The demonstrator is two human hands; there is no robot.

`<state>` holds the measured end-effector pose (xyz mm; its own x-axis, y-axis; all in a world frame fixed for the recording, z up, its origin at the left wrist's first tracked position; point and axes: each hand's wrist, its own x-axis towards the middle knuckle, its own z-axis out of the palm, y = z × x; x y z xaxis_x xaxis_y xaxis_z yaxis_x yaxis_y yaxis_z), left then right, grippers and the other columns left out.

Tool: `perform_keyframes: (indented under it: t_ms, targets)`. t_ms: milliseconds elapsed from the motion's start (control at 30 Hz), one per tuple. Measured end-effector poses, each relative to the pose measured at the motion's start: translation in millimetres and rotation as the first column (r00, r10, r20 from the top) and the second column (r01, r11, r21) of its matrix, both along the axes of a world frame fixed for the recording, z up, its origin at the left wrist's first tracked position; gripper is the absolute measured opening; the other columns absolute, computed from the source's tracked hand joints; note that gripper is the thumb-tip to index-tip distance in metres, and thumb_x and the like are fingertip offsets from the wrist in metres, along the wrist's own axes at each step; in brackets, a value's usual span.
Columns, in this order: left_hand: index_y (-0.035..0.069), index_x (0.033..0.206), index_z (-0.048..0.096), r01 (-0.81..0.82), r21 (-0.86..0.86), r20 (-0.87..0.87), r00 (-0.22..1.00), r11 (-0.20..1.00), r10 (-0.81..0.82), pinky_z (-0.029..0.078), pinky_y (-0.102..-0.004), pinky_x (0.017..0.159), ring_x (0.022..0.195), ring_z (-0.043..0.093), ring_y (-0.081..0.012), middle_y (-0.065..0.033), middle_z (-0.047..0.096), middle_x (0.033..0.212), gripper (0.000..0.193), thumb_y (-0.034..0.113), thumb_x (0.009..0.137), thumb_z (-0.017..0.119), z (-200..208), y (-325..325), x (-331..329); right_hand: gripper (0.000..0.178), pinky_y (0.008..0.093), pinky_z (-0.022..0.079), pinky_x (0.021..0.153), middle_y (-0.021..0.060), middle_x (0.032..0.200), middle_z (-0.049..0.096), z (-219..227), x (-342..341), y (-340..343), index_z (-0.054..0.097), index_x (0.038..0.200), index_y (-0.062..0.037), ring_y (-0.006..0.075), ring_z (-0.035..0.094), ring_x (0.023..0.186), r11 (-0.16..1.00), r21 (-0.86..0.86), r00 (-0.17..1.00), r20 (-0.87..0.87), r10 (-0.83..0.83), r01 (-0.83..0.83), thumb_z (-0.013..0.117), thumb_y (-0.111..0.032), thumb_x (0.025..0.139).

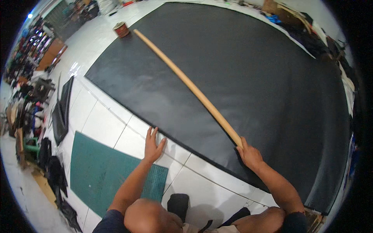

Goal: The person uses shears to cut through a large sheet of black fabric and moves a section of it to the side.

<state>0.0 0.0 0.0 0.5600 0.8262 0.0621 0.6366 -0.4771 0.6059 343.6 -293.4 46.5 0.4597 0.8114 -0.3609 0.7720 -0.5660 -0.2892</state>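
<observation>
My right hand (250, 155) is gripping the near end of a long, round, tan wooden-looking pole (191, 86); the pole is slanting forward-left across a broad black leathery sheet (272, 77); my left hand (154, 146), farther from it, is resting open-fingered at the sheet's edge.

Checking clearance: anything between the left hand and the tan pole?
No obstacle visible: only the black sheet spreads between the left hand and the tan pole. The right hand holds the pole's near end. The red cylinder near its far end is off that path.
</observation>
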Motion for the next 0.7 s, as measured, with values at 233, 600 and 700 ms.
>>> perform_keyframes:
  t_ms: [233, 600, 700]
  targets:
    - [-0.003, 0.125, 0.054, -0.07, -0.181, 0.156, 0.983, 0.981, 0.099, 0.045, -0.036, 0.084, 0.088, 0.056, -0.0244, -0.0138, 0.059, 0.096, 0.042, 0.028, 0.097, 0.053, 8, -40, -18, 0.06, 0.0488, 0.054, 0.058, 0.0197, 0.079, 0.065, 32, -78, -1, 0.036, 0.144, -0.016, 0.038, 0.067, 0.069, 0.963, -0.053, 0.959, -0.117, 0.257, -0.264, 0.046, -0.05, 0.096]
    - [0.001, 0.104, 0.05, -0.17, -0.804, 0.24, 0.783, 0.57, 0.573, 0.044, -0.028, 0.052, 0.062, 0.054, -0.0135, -0.005, 0.056, 0.075, 0.036, 0.031, 0.09, 0.065, -1, -78, 29, 0.055, 0.0458, 0.051, 0.083, 0.021, 0.105, 0.063, 35, -82, -57, 0.044, 0.14, -0.0129, 0.0369, 0.063, 0.096, 0.975, 0.139, 0.917, -0.338, 0.214, -0.176, 0.056, -0.04, 0.094]
    - [0.001, 0.088, 0.056, -0.257, -0.526, 0.055, 0.941, 0.811, 0.334, 0.041, -0.0349, 0.055, 0.058, 0.048, -0.0172, -0.0044, 0.05, 0.064, 0.038, 0.038, 0.096, 0.056, -42, 1, -56, 0.045, 0.0424, 0.047, 0.091, 0.0212, 0.115, 0.06, 27, -58, -59, 0.053, 0.131, -0.0033, 0.0325, 0.059, 0.106, 0.976, 0.122, 0.89, -0.442, -0.108, 0.179, 0.057, -0.028, 0.094]
